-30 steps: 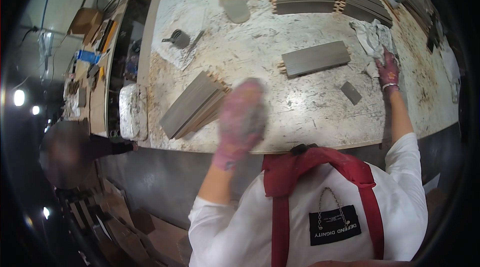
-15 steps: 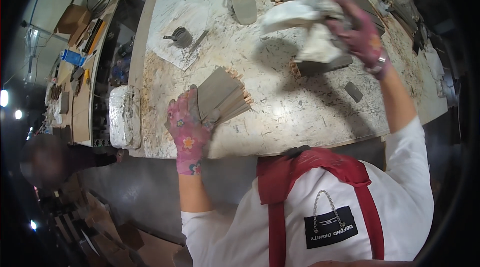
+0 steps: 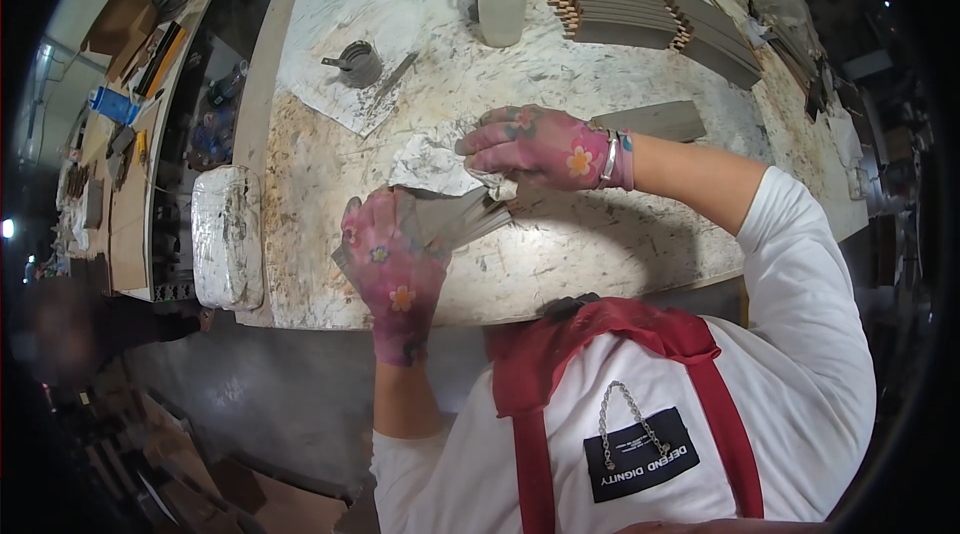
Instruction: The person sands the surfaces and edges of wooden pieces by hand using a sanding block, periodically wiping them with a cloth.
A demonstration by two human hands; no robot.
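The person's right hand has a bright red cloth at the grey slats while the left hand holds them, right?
Not the colour: the head view shows the cloth is white. The right hand does have it at the grey slats while the left hand holds them.

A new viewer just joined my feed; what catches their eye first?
Probably the flowered pink gloves: the left hand rests on some gray boards, while the right hand holds a crumpled white cloth at their far end. Behind, a translucent bottle stands left of stacked gray pieces.
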